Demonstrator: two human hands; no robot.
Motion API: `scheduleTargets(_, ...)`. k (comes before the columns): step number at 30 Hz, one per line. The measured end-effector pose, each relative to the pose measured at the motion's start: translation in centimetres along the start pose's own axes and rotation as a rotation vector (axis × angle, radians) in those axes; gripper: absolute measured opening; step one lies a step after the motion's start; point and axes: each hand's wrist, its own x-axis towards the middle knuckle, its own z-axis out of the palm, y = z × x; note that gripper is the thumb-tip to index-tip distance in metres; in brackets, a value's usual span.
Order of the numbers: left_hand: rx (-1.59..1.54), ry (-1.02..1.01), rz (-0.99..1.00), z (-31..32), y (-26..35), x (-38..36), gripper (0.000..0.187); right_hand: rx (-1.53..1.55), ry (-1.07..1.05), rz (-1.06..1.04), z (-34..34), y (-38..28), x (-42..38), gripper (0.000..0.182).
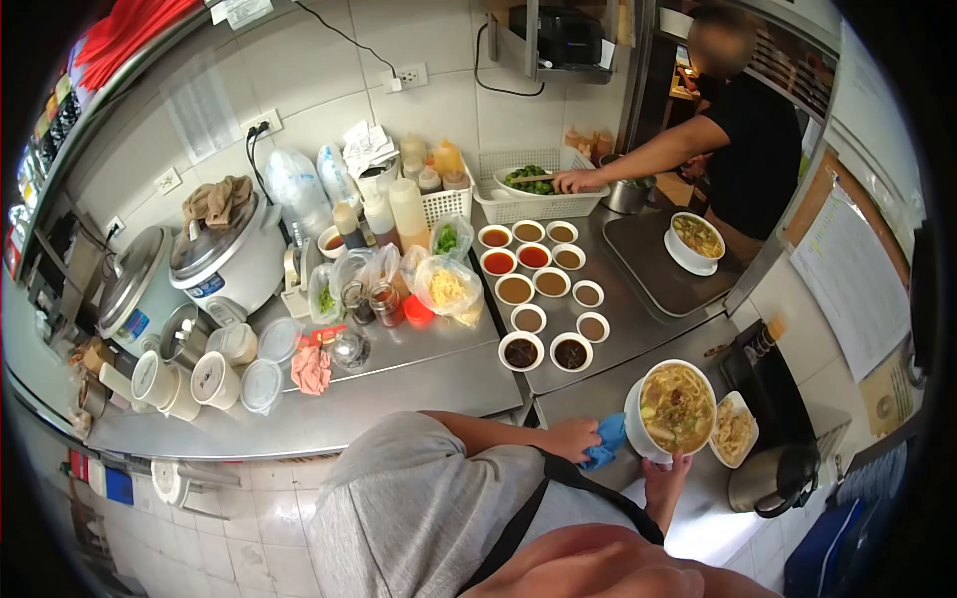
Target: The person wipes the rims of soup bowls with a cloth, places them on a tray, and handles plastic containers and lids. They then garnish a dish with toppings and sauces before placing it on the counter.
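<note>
Over the steel desk (pixel 573 402) I hold the soup bowl (pixel 635 425), its near edge clasped by my right hand (pixel 662 486). My left hand (pixel 571 439), closed on a blue cloth (pixel 604 446), is at the bowl's left side. I judge this a wiping step; the next move calls for a level bowl.

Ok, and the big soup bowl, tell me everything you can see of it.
The bowl is round, white and deep, with a smooth wall that could be ceramic or plastic. Soup fills it nearly to the rim: yellowish-brown, with noodles, pale pieces and a darker topping. The right hand holds its near side; the left hand has a blue cloth against its left wall. A dish sits to its right. Whether its base touches the counter is hidden.
</note>
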Motion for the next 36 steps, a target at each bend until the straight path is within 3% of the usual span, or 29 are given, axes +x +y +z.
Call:
scheduleTargets(9,0.017,-0.203,0.08,-1.1,-1.5,1.1,0.035,0.029,0.003,-0.04,4.5,0.9,5.9,0.062)
scheduleTargets(14,-0.077,-0.299,0.021,-2.2,-1.3,1.4,0.039,-0.106,-0.053,-0.159,5.0,2.0,8.9,0.059)
scheduleTargets(19,-0.173,-0.358,0.004,-2.1,-1.9,1.7,0.038,0.018,0.065,-0.029,8.2,0.2,8.2,0.055)
scheduleTargets(24,-0.277,-0.4,0.04,-2.0,-2.7,2.1,0.042,-0.014,0.04,-0.027,7.9,0.3,8.9,0.068)
scheduleTargets(25,-0.316,-0.35,0.048,-1.9,-2.7,2.1,0.041,-0.004,0.051,-0.025,7.9,0.3,8.7,0.069)
scheduleTargets(27,-0.389,-0.25,0.065,-1.7,-2.9,2.2,0.041,-0.296,-0.093,-0.236,5.9,2.0,10.7,0.063)
scheduleTargets(29,-0.407,-0.079,0.224,0.3,-3.9,2.3,0.036,-0.362,-0.161,-0.301,3.3,3.7,13.2,0.061)
scheduleTargets(31,-0.483,-0.252,0.103,-1.1,-3.4,2.8,0.031,-0.569,-0.163,-0.384,3.3,3.6,13.2,0.06)
scheduleTargets(33,-0.528,-0.296,-0.021,-2.3,-2.8,2.9,0.031,-0.712,-0.122,-0.402,4.8,2.6,12.0,0.06)
scheduleTargets(34,-0.497,-0.409,-0.089,-3.4,-2.3,3.1,0.034,-0.678,-0.098,-0.357,5.5,2.3,11.7,0.06)
scheduleTargets(36,-0.472,-0.535,-0.171,-4.7,-1.7,3.5,0.038,-0.318,-0.043,-0.138,7.0,2.2,11.5,0.059)
